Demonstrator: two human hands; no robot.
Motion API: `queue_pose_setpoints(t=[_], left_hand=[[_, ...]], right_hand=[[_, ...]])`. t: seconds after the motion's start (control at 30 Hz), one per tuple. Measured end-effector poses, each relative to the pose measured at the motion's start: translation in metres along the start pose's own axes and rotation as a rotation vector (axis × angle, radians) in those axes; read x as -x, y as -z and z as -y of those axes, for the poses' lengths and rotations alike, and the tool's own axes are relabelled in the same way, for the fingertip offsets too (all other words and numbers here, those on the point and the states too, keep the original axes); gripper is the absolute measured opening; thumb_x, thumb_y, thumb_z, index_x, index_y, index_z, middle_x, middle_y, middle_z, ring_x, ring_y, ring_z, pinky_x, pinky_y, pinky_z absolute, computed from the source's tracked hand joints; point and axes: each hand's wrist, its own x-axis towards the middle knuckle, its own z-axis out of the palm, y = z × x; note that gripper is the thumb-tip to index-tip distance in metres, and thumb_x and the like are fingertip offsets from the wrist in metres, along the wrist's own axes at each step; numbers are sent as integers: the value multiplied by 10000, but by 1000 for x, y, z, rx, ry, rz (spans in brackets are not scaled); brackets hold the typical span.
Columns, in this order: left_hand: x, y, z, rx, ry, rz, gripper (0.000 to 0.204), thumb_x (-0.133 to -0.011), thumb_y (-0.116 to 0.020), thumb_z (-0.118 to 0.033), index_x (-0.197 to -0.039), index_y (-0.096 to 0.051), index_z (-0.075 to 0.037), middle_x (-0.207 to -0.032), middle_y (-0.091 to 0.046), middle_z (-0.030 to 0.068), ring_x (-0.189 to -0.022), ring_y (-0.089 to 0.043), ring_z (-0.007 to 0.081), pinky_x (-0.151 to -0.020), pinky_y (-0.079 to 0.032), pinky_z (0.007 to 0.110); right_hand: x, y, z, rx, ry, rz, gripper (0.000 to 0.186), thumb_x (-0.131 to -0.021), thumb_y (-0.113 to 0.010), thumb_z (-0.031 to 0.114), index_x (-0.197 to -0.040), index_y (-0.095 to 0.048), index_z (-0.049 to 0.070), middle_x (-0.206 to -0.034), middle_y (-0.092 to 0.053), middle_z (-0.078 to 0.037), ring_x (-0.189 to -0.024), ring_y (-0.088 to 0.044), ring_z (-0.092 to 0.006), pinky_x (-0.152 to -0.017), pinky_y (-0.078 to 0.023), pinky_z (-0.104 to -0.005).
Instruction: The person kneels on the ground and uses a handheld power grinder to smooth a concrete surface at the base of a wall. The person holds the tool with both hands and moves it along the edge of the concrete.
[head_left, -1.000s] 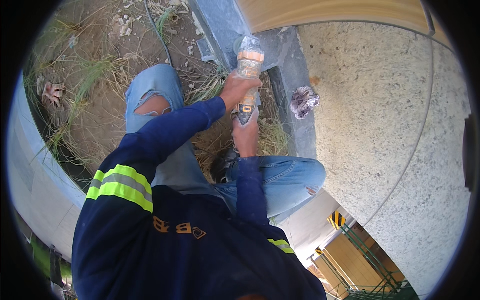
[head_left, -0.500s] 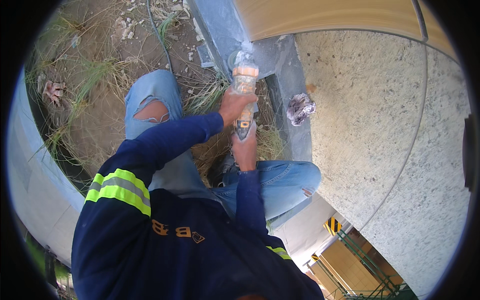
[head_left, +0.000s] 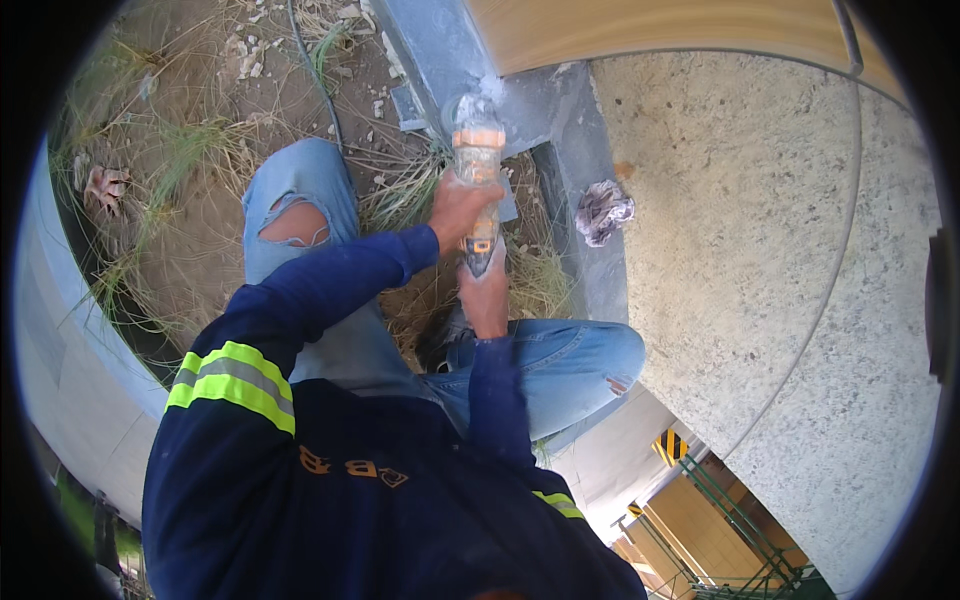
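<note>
An orange and grey angle grinder (head_left: 478, 142), coated in pale dust, points away from me with its head against the grey stone edging (head_left: 420, 45). My left hand (head_left: 462, 208) is closed around the middle of its body. Behind it, my right hand (head_left: 484, 298) grips the rear end of the tool. White dust (head_left: 493, 88) shows at the grinder's head, where the edging meets a corner. The disc is hard to make out.
A crumpled cloth or paper (head_left: 604, 212) lies on the edging to the right, beside rough concrete (head_left: 740, 230). A cable (head_left: 835, 270) crosses the concrete. Another dark cable (head_left: 318, 75) runs over soil with dry grass and stone chips. A tan panel (head_left: 650, 30) stands beyond.
The grinder and both my hands have shifted slightly left, with the head moving along the edging. My grip is the same.
</note>
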Motion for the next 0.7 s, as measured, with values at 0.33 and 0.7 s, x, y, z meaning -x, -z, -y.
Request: queue_pose_setpoints(t=[0.33,0.7], left_hand=[[-1,0,-39,52,118,115,343,-800,-803,-166,-1058,-669,16,-921,-696,95,-801,-684,175,-725,-564,357],[-7,0,-20,-42,49,134,410,-793,-809,-180,-1108,-645,25,-925,-709,88,-767,-693,180,-710,-570,350]], right_hand=[[-9,-4,16,71,-146,-21,787,-909,-707,193,-1539,-298,-40,-1072,-688,-354,-1020,-667,-520,-855,-515,-537],[-5,-7,6,29,-102,-53,755,-913,-702,183,-1525,-323,-44,-1083,-685,-355,-1016,-668,-521,-854,-516,-532]])
